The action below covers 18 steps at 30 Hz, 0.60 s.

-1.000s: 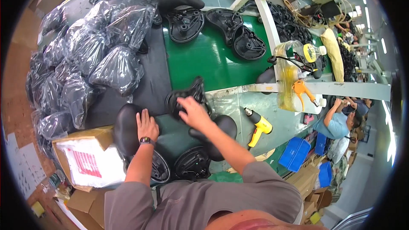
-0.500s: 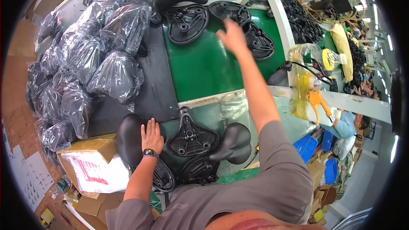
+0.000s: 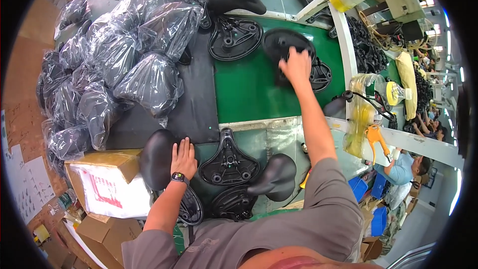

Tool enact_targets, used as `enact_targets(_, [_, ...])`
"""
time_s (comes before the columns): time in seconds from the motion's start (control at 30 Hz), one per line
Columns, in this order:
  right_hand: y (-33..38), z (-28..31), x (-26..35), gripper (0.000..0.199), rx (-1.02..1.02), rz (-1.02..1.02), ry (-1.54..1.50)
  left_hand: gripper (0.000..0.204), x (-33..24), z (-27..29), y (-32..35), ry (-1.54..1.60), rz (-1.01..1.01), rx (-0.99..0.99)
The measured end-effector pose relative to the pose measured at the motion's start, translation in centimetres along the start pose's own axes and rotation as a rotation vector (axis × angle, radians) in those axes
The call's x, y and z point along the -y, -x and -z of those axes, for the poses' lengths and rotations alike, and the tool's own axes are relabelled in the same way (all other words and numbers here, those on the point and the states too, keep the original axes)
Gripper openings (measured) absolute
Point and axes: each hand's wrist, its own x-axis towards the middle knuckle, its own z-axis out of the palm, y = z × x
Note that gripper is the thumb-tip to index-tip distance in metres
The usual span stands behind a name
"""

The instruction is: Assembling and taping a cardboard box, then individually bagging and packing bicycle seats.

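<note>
Black bicycle saddles lie around both hands. My right hand (image 3: pixel 298 65) reaches far over the green belt surface (image 3: pixel 249 97), its fingers curled onto a saddle (image 3: pixel 284 42) that is blurred by motion. Partly under that one, another upturned saddle (image 3: pixel 321 77) shows its ribbed base. Near me, my left hand (image 3: pixel 184 160) lies flat with fingers stretched, against the side of a smooth-topped saddle (image 3: pixel 157 162). Right of it, an upturned saddle (image 3: pixel 229 162) points its nose away from me. A second smooth saddle (image 3: pixel 276 177) leans over a further upturned saddle (image 3: pixel 234 203).
Plastic-wrapped saddles (image 3: pixel 114 65) are heaped at the left on a dark mat (image 3: pixel 199 104). A cardboard box (image 3: pixel 107 159) stands beside my left arm. A white frame post (image 3: pixel 343 40) rises at the right, with a plastic bottle (image 3: pixel 363 104) and an orange air gun (image 3: pixel 376 142) on it.
The saddle under my right hand has shifted and turned on the belt, coming nearer. My left hand stays beside its saddle. The whole view has swung slightly.
</note>
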Motion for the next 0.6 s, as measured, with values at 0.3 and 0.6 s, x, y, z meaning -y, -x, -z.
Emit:
enact_targets(0.3, [5.8, 9.4, 3.3, 0.048, 0.881, 0.195, -0.984, 0.069, 0.1, 0.1, -0.2, -0.049, -0.002, 0.048])
enact_targets(0.6, [-21.3, -10.4, 2.1, 0.141, -0.204, -0.017, -0.677, 0.067, -0.8, -0.1, -1.3, -0.040, -0.055, -0.007])
